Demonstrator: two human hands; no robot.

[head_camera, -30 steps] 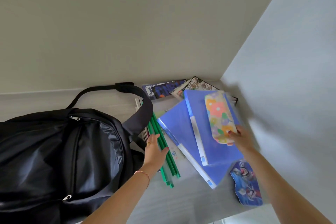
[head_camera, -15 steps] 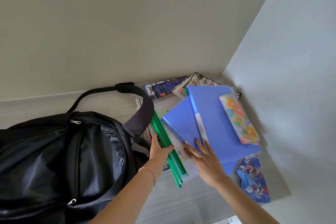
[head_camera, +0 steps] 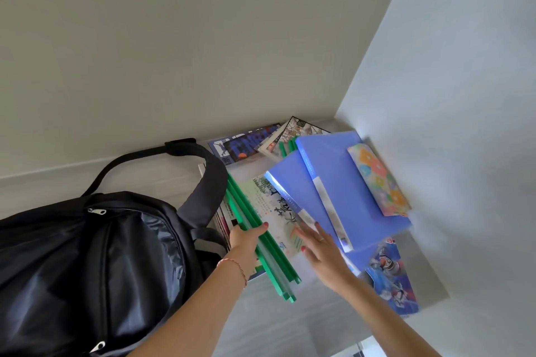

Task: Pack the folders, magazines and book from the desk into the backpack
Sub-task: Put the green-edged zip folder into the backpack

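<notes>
A pale desk is filling the corner where two plain walls are meeting. On it the left hand is curling its fingers over the near part of the green folders, gripping them, while the right hand is lying flat with straight fingers on the white printed book, at the lower edge of the blue folders, holding nothing. The green folders are lying with their long axis running from the far left toward the near right, just beside the strap of the black backpack, which is sitting directly left of the gripping hand; its zips are looking closed. The left hand is the nearer one to the bag, so the lift will probably be swinging leftward. Magazines are lying further back, a flowered pouch is resting on the blue folders, and a cartoon-printed sheet is lying nearer.
</notes>
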